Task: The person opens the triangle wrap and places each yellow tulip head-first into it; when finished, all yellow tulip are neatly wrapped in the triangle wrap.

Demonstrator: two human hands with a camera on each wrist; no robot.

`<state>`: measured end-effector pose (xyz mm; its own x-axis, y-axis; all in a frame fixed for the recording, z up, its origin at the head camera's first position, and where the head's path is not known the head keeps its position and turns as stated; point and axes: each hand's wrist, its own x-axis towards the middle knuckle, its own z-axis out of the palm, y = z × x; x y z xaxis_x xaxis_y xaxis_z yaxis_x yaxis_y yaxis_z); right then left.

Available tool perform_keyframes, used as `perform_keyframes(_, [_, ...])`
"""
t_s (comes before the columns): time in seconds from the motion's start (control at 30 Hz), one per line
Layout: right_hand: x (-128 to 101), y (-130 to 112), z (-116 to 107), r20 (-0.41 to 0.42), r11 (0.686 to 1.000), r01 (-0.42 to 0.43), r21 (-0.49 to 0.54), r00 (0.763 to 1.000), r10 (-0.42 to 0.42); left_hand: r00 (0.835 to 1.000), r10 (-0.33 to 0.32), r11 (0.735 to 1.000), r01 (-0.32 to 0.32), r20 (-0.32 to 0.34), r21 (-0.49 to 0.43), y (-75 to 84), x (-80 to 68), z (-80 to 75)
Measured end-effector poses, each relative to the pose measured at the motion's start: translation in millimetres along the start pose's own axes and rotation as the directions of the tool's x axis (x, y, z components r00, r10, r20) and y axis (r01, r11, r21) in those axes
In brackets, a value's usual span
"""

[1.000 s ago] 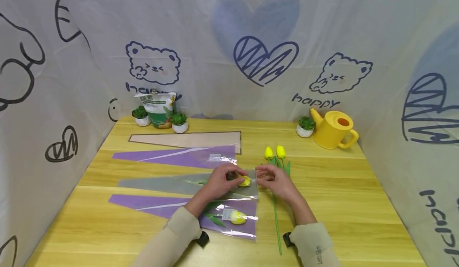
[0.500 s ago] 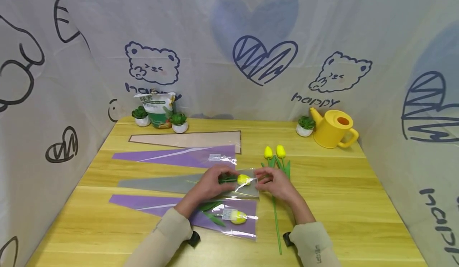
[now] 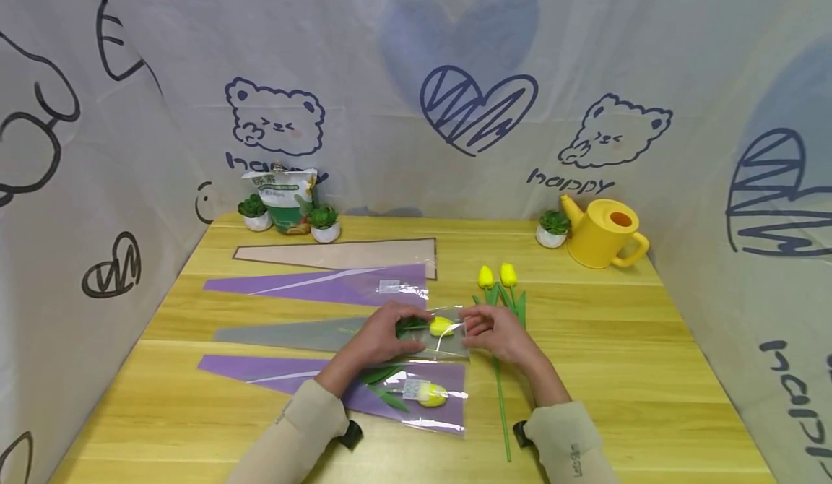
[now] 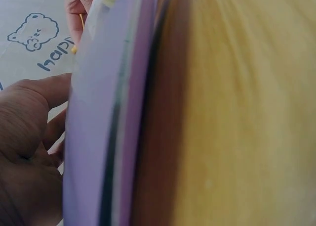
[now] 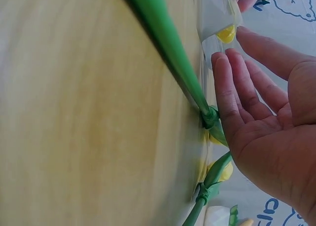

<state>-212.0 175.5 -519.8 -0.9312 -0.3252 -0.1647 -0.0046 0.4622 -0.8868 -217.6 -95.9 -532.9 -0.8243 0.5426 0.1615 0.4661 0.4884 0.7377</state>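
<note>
A grey-backed clear sleeve [image 3: 279, 334] lies in the middle, with a yellow artificial tulip [image 3: 442, 326] at its wide mouth. My left hand [image 3: 380, 336] curves its thumb and fingers around the tulip's leaves behind the bloom. At the sleeve's mouth edge is my right hand [image 3: 497, 332], thumb and fingertips at the film; their exact contact is partly hidden. The right wrist view shows its curved fingers beside the yellow bloom [image 5: 226, 34]. A purple sleeve [image 4: 96, 117] hides the left fingertips in the left wrist view.
Nearest me lies a purple sleeve holding a tulip [image 3: 432, 395]. Beyond are another purple sleeve [image 3: 312, 283] and a pale one [image 3: 325, 253]. Two tulips [image 3: 508, 275] lie by the right hand. Potted plants, a bag [image 3: 286, 202] and a watering can [image 3: 601, 235] stand behind.
My left hand has moved left from the bloom to the leaves behind it, uncovering the bloom. The right hand stays at the sleeve's edge, its fingers slightly shifted.
</note>
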Motion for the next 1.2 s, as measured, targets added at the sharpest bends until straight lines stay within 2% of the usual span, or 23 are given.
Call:
perform_keyframes(0.37, [-6.3,-3.4,-6.3,-0.012,0.999,0.008,0.044,1.0,-0.007,1.0,-0.014,1.0,0.014,-0.001,0.002,-2.6,-1.2,1.8])
perform_keyframes(0.8, [-36.7,-6.5,-43.9,-0.16,1.0,0.01,0.019,0.987,-0.007,0.999,-0.035,0.999,0.035,0.024,-0.014,-4.9,-1.2,-0.5])
perform_keyframes(0.97, [-47.6,0.1,-56.5,-0.204,1.0,-0.015,-0.016,0.979,0.011,1.0,-0.01,1.0,0.01,0.0,-0.008,-4.9,0.1,-0.3])
perform_keyframes(1.1, [-56.5,6.1,-62.9,-0.221,0.999,-0.042,-0.028,0.975,0.035,1.0,-0.007,1.0,0.007,-0.013,-0.004,-1.4,6.3,-7.9])
perform_keyframes(1.2, [-62.4,11.3,-65.3,-0.227,0.997,-0.08,-0.016,0.971,0.074,0.999,-0.034,0.999,0.034,-0.029,-0.008,-1.2,16.1,-19.4])
